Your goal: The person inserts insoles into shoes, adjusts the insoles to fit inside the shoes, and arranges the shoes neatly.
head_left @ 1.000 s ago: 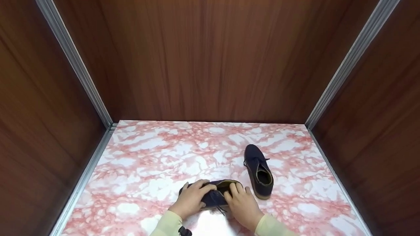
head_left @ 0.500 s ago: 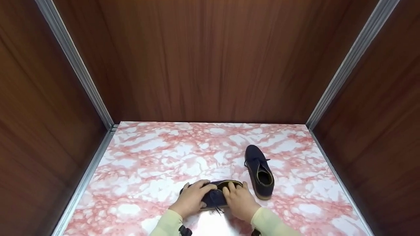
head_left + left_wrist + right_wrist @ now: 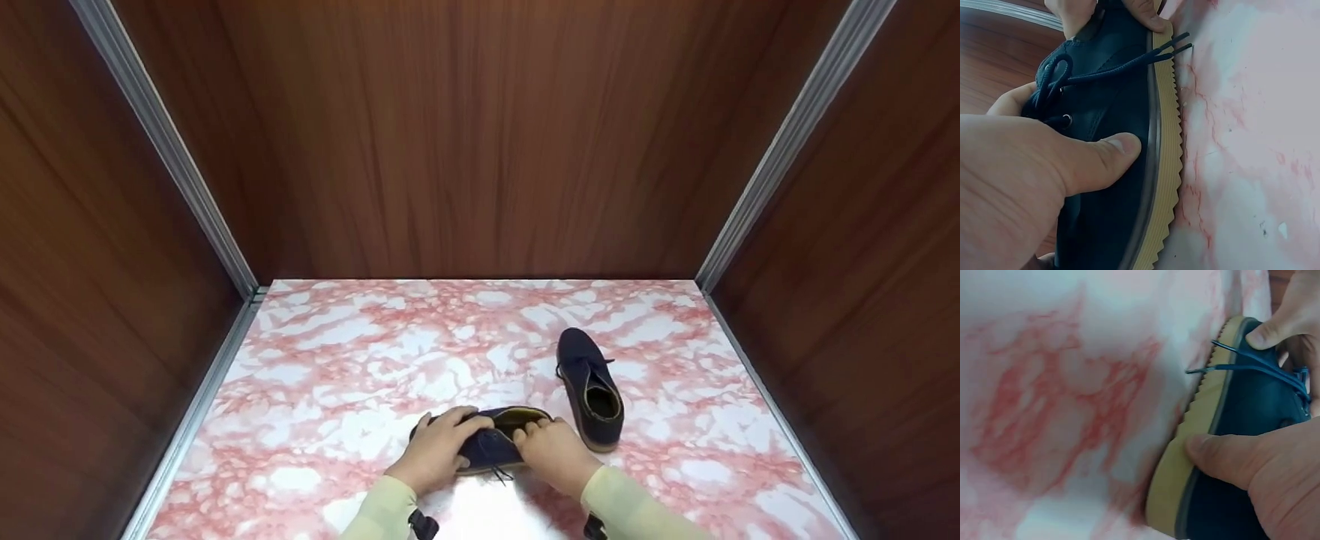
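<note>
A dark navy lace-up shoe (image 3: pixel 487 450) with a tan ridged sole (image 3: pixel 1167 129) lies crosswise at the front of the table, toe to the left. My left hand (image 3: pixel 435 452) grips its toe half, the thumb pressed on the near side just above the sole. At the heel end, my right hand (image 3: pixel 556 456) holds the shoe with fingers curled into the opening and the thumb on the sole's edge. Tied laces (image 3: pixel 1264 370) hang over the near side, their tips past the sole. The right palm hides part of the heel.
A matching navy shoe (image 3: pixel 591 390) stands upright just right of and beyond my right hand, toe pointing away. The pink and white marbled table top (image 3: pixel 360 360) is enclosed by brown wood-grain panels (image 3: pixel 465 142) with metal corner rails (image 3: pixel 172 150).
My right hand's fingers have curled further in at the shoe's opening, and the hand has turned slightly. The left hand keeps its grip; the second shoe stays put.
</note>
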{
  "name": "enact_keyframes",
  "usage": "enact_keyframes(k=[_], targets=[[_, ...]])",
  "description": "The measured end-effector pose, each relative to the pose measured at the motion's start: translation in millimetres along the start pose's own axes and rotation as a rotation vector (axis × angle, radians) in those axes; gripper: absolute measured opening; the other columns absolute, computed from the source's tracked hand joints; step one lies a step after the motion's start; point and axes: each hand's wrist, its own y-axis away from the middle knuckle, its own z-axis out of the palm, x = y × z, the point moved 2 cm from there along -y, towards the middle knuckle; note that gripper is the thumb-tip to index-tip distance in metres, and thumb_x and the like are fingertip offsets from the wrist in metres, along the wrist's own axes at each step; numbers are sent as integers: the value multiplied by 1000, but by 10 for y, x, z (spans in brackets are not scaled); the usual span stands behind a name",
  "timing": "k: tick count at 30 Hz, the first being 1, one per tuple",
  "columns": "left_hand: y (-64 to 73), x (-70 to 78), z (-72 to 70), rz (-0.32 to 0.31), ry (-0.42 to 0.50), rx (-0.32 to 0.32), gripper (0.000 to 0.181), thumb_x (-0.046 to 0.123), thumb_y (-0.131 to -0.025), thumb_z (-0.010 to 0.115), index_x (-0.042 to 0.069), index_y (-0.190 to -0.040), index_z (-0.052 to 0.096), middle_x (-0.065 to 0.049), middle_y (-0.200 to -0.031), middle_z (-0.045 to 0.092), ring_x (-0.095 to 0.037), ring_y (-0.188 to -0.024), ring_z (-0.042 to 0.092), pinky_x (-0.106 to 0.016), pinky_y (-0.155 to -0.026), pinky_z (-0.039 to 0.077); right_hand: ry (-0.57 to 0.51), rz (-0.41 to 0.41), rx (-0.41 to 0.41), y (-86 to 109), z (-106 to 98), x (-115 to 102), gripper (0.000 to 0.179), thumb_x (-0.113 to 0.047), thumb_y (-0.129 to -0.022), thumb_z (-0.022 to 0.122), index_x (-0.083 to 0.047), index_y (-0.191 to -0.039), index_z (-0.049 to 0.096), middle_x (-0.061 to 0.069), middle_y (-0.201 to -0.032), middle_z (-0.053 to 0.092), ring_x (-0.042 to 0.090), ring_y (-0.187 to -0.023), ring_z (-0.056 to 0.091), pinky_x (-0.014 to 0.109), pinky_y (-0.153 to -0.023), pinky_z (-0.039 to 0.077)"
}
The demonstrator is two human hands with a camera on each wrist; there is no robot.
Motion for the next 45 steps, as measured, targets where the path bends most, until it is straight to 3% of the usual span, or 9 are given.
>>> enact_keyframes(k=[6, 13, 20, 26, 31, 34, 38, 42, 45], targets=[[-13, 16, -22, 0, 2, 5, 74, 18, -95, 84, 46, -155, 51, -4, -169, 49, -32, -153, 54, -74, -120, 40, -86, -12, 20, 17, 4, 69, 20, -23, -84, 85, -16, -98, 72, 1, -93, 76, 22, -82, 70, 39, -58, 59], [3, 10, 21, -6, -7, 6, 73, 20, -94, 85, 50, -152, 52, -2, -167, 51, -31, -151, 55, -74, -119, 41, -44, -91, 72, 38, 1, 90, 13, -24, -84, 84, -22, -89, 72, -4, -76, 72, 20, -63, 67, 38, -50, 53], [16, 6, 33, -22, -1, -12, 72, 19, -95, 84, 50, -153, 52, -2, -169, 49, -31, -154, 53, -73, -122, 39, -104, -84, 98, 62, -49, 93, 14, -24, -86, 85, -24, -97, 76, 3, -104, 70, 22, -82, 66, 36, -50, 56], [3, 7, 29, -22, -7, -17, 74, 19, -94, 84, 50, -153, 51, -1, -169, 49, -31, -153, 53, -72, -122, 39, -54, -135, 45, 20, -103, 133, 18, -30, -89, 84, -22, -103, 76, 5, -105, 71, 21, -71, 67, 36, -48, 55], [1, 10, 44, -15, -4, -3, 74, 20, -94, 84, 49, -154, 52, -1, -169, 49, -31, -153, 53, -72, -122, 39, -116, -121, 27, 46, -109, 148, 25, -36, -90, 85, -20, -109, 78, 3, -107, 73, 22, -85, 70, 38, -59, 59], [10, 31, 59, 2, -28, 28, 72, 20, -93, 84, 47, -153, 54, -4, -167, 51, -32, -152, 54, -72, -120, 41, -97, -109, 82, 99, -100, 120, 25, -38, -89, 85, -19, -103, 77, 0, -100, 73, 21, -85, 70, 37, -62, 58], [-5, 76, 81, 12, -108, 105, 71, 13, -95, 81, 47, -152, 56, -12, -165, 52, -39, -150, 53, -69, -113, 49, -43, -74, 141, 141, -124, 33, 19, -31, -86, 83, -18, -95, 73, -2, -87, 72, 20, -69, 67, 36, -55, 55], [-70, 143, 92, -20, -183, 243, 69, 1, -95, 77, 46, -146, 65, -15, -141, 57, -34, -120, 57, -50, -85, 61, -85, -25, 161, 116, -218, -59, 19, -27, -86, 83, -15, -93, 70, -1, -84, 69, 19, -59, 64, 36, -49, 54], [-114, 187, 78, -61, -137, 335, 54, 1, -96, 74, 37, -136, 73, -6, -116, 52, -21, -96, 48, -36, -64, 53, -223, -8, 180, 89, -302, -95, 16, -23, -91, 81, -14, -94, 68, -1, -87, 67, 17, -57, 63, 33, -50, 55]])
